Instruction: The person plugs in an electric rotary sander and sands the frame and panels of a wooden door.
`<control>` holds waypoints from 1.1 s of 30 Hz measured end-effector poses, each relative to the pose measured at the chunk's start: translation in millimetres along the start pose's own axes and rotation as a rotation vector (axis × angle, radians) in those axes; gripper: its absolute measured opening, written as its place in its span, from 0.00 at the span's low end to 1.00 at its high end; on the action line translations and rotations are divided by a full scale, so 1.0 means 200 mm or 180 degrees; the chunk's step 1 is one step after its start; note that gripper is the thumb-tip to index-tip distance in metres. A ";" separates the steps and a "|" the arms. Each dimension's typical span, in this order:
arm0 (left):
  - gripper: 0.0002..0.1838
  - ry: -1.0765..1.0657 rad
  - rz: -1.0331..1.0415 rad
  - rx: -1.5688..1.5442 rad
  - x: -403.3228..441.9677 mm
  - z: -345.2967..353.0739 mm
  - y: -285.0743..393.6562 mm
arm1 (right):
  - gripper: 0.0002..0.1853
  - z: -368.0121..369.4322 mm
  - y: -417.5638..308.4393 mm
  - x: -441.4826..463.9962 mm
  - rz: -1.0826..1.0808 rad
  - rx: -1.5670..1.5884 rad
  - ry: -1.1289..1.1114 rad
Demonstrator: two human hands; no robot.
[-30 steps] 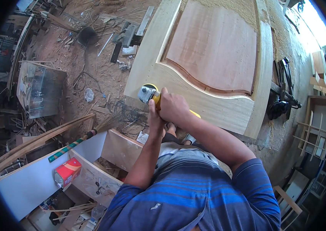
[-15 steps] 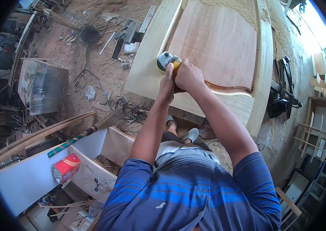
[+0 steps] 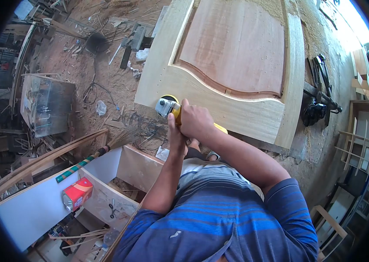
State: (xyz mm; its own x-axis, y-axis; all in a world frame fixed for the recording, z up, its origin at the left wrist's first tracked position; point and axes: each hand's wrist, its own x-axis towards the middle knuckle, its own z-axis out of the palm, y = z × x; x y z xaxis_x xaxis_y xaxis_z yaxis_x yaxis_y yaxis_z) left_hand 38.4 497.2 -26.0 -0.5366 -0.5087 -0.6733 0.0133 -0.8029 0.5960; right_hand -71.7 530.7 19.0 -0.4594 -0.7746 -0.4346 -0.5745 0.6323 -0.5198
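Observation:
A yellow angle grinder (image 3: 175, 109) with a silver head and a round disc lies over the lower left corner of a pale wooden door panel (image 3: 219, 105). Wrapped round its yellow body is my right hand (image 3: 196, 120). Beside it, my left hand (image 3: 175, 133) is closed on the grinder near the head, its thumb pointing up. The disc is mostly hidden under the silver head. Inside the door's frame sits a reddish raised panel (image 3: 237, 48) with a curved lower edge, and sawdust covers its far end.
At the lower left, a red can (image 3: 78, 193) and scissors (image 3: 113, 209) rest on a white and brown cabinet frame (image 3: 27, 212), with a green-handled broom (image 3: 77, 168) across it. Black clamps (image 3: 319, 98) stand right of the door. Cables (image 3: 138, 126) and scraps litter the floor.
From the curved moulding, both hands have brought the grinder back toward me and left, to the door's near left corner. The door appears slightly shifted left in view.

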 end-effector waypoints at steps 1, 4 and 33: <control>0.45 -0.0081 -0.0006 0.0055 0.01 0.00 0.00 | 0.19 -0.01 0.01 0.01 0.0023 0.0032 0.0056; 0.45 -0.0302 0.0001 0.0269 0.13 0.07 0.05 | 0.19 -0.07 0.06 0.07 0.0110 0.0117 0.0294; 0.45 -0.1288 -0.0082 0.1069 0.38 0.14 0.00 | 0.26 -0.11 0.24 0.02 0.0727 0.0718 0.0894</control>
State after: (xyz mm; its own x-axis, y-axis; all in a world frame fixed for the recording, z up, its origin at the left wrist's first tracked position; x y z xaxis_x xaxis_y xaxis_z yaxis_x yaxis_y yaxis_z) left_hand -27.1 466.8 -64.6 -0.8169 -0.2760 -0.5064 -0.2398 -0.6360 0.7335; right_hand -115.0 558.3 8.6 -0.7423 -0.5675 -0.3562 -0.2883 0.7504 -0.5948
